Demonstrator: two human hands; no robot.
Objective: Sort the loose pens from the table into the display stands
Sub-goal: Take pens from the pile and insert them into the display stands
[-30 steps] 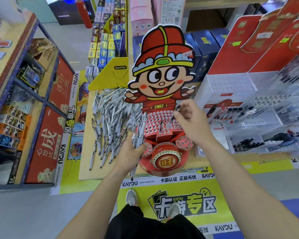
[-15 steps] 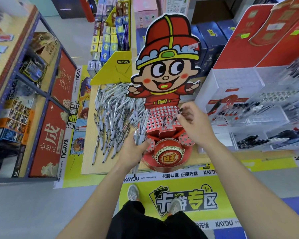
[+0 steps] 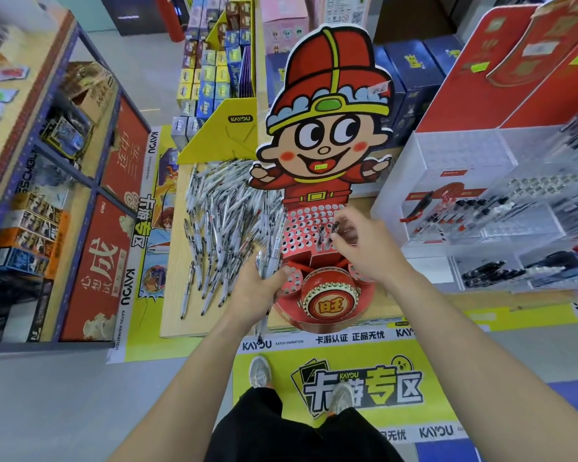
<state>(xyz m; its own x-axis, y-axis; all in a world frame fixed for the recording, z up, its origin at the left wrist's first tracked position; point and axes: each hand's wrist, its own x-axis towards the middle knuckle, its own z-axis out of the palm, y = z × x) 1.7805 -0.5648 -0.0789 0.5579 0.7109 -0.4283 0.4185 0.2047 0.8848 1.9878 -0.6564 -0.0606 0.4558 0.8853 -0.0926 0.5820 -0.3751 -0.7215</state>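
Hazards, largest first. Red cartoon stand (image 3: pixel 327 105), cardboard, straight ahead of my right grip (image 3: pixel 364 248): too hard a push from that grip could, I judge, tip it or shove it back along the surface (image 3: pixel 174 315). Loose pens (image 3: pixel 221 221), heaped beyond and to the left of my left grip (image 3: pixel 252 293): a careless sweep of that forearm could roll the nearest ones off the front edge. Bundle of pens (image 3: pixel 269 258), clenched upright in the left grip, one hanging lower than the rest below the palm: a slackened hold would likely drop it to the floor. Single pen (image 3: pixel 331 232), pinched near its top by the right grip's fingers, its tip at the stand's hole panel (image 3: pixel 301 221) just ahead of the knuckles: a slanted entry could jam or miss the hole. Counts. Surface: one. Red cartoon stand: one. Clear stands (image 3: pixel 464 168), well to the right of the right grip, part-filled: blurred, at least two. Loose pens: many dozens, too tangled to number. Bundle: several, not countable. Pen in right grip: one; a dark shape beside it may be another, already seated.
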